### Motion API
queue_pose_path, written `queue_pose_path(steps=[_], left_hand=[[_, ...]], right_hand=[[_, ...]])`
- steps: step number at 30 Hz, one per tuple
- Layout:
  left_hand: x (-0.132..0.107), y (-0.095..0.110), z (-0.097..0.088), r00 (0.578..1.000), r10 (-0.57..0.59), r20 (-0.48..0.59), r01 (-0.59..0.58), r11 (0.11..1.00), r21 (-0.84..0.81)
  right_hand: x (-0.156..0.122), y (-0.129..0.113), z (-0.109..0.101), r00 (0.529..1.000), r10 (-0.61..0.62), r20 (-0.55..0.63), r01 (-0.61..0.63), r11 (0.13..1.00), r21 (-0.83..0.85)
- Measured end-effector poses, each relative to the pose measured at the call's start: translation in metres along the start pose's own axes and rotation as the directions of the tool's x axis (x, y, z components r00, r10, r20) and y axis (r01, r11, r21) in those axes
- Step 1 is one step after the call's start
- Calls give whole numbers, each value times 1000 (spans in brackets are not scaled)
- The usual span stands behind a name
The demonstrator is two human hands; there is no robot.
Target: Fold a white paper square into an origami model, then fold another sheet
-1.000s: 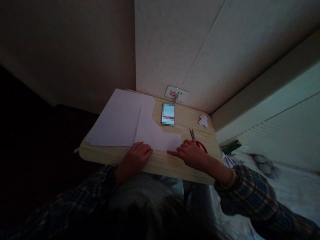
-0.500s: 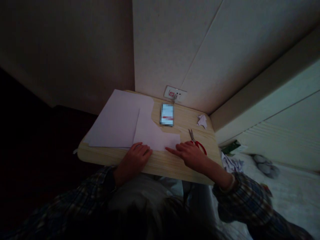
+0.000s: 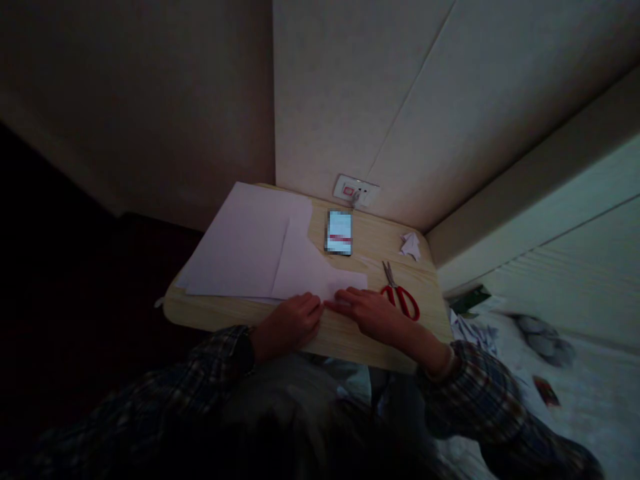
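A white sheet of folded or cut paper [image 3: 307, 263] lies on the small wooden table, its near edge under both my hands. My left hand [image 3: 290, 323] is at that edge with its fingers bent together, the fingertips gripping the paper. Reaching in from the right, my right hand [image 3: 373, 312] lies low over the sheet, index finger stretched along the near edge and the other fingers extended on the paper. The fingertips of both hands almost meet. Red-handled scissors [image 3: 400, 297] rest just beyond my right hand, blades pointing away.
Larger white sheets [image 3: 235, 247] cover the left of the table [image 3: 200, 313]. A lit phone [image 3: 339, 233] lies near the wall socket [image 3: 356, 191]. A small folded paper piece [image 3: 411, 246] sits at the back right. Crumpled papers [image 3: 473, 333] and a grey item [image 3: 543, 339] lie on the bed.
My left hand has slid right along the paper's near edge. My right hand has shifted slightly left, bringing the fingertips close together. The view has shifted slightly.
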State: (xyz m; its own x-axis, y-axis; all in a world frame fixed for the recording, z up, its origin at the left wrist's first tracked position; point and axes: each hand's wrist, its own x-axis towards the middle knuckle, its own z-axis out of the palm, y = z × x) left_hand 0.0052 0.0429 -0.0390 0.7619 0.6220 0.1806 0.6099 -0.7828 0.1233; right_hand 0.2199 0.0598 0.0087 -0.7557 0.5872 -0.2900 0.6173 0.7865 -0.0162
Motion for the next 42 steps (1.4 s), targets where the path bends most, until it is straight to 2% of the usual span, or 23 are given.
queue_pose_path(steps=[5,10,14,18,23,28,36,42], left_hand=[[-3,0,5,999,26,-27,-26,1000,-3],[-5,-9,7,991,125,-56,-123,992,36],[4,-23,-3,957,291,-16,-290,955,66],[9,-31,-14,945,326,27,-327,942,73],[2,-32,-18,914,400,74,-406,910,88],[0,-32,-16,910,412,42,-414,906,89],[14,-24,-8,905,425,3,-425,903,70],[5,-31,-16,905,426,-10,-424,902,76]], right_hand=[[-10,4,7,1000,-1,1,1,1000,-6],[-16,4,9,1000,13,3,-13,1000,12],[-18,5,9,1000,8,13,-9,1000,26],[-22,11,13,1000,-7,5,6,999,43],[-31,18,18,1000,-26,-5,26,999,46],[-32,15,16,1000,-23,-11,23,999,28],[-25,3,15,999,-30,-32,29,999,-16],[-28,4,12,1000,-14,-28,14,1000,14]])
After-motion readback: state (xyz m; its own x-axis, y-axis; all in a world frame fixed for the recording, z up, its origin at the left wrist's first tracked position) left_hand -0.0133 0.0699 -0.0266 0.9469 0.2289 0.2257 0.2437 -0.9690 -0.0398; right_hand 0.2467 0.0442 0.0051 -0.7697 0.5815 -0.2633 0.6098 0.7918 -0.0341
